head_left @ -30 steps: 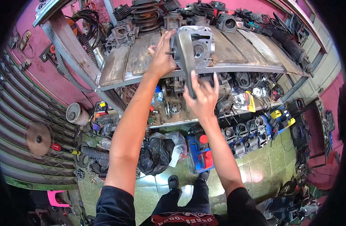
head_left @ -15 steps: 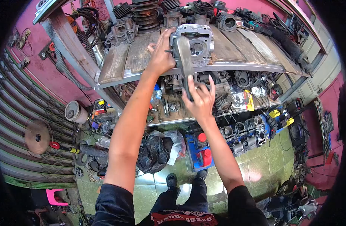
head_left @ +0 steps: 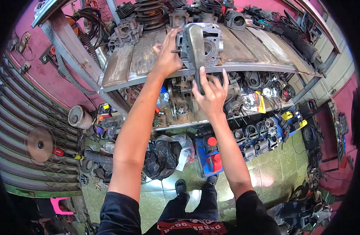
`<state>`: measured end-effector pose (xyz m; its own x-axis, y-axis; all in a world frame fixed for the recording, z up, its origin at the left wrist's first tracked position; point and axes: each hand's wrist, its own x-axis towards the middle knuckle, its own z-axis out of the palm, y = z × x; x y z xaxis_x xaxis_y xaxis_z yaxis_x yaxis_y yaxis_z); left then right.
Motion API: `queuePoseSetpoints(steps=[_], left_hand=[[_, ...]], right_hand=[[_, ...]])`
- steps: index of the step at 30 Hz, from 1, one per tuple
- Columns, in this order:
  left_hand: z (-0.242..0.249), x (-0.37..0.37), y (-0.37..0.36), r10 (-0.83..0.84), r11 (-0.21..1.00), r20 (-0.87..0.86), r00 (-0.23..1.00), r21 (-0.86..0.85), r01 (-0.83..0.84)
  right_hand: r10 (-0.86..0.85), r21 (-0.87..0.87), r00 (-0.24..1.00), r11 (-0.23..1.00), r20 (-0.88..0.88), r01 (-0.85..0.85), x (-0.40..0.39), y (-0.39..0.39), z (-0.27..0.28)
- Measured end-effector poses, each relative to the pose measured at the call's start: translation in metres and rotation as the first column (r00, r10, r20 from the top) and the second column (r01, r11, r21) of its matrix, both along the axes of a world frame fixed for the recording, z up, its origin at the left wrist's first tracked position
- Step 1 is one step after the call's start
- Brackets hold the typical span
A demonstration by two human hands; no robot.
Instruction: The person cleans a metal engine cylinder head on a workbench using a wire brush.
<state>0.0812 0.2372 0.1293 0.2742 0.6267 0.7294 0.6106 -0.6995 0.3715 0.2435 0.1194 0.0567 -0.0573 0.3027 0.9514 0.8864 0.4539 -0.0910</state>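
My left hand (head_left: 168, 55) grips the left side of a metal engine cylinder head (head_left: 215, 44), its fingers wrapped over the edge. The head stands up at the front of the wooden bench top, with its machined face and round chamber toward me. Across that face lies a long flat metal tool (head_left: 196, 44) with a rounded end, covering part of the chamber. My right hand (head_left: 212, 96) holds the tool's dark lower end between thumb and forefinger, while its other fingers are raised.
Engine parts line the back of the plank bench (head_left: 238, 47). A lower shelf under it carries more parts and a yellow packet (head_left: 260, 102). On the floor stand a blue tray (head_left: 200, 156) with red-capped bottles and a black plastic bag (head_left: 160, 158). A fan (head_left: 40, 144) is at left.
My right hand and the flat tool have shifted slightly upward and to the right across the cylinder head's face. The left hand keeps its hold in the same place.
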Motion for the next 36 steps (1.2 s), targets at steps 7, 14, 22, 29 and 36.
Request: queuePoseSetpoints(steps=[7,14,22,29,36], left_hand=[[-0.003,-0.002,0.007,0.030,1.000,-0.028,0.999,0.008,-0.029],[-0.002,-0.003,0.004,0.017,0.998,-0.037,0.999,0.054,-0.015],[-0.006,0.000,0.005,0.006,0.999,-0.001,1.000,0.044,-0.006],[-0.001,0.000,-0.002,0.003,0.999,0.005,1.000,0.035,-0.003],[0.000,-0.001,-0.002,-0.005,0.999,-0.009,1.000,0.040,0.006]], right_hand=[[0.054,-0.169,0.995,0.985,0.081,-0.039,0.015,-0.042,-0.069],[0.035,-0.048,0.993,0.998,0.116,-0.029,0.017,-0.014,-0.039],[-0.001,-0.030,1.000,1.000,0.031,0.002,0.027,-0.012,-0.040],[-0.010,-0.001,1.000,1.000,-0.005,0.010,0.005,-0.004,-0.003],[0.037,0.002,0.998,0.999,-0.042,-0.037,-0.009,0.008,0.020]])
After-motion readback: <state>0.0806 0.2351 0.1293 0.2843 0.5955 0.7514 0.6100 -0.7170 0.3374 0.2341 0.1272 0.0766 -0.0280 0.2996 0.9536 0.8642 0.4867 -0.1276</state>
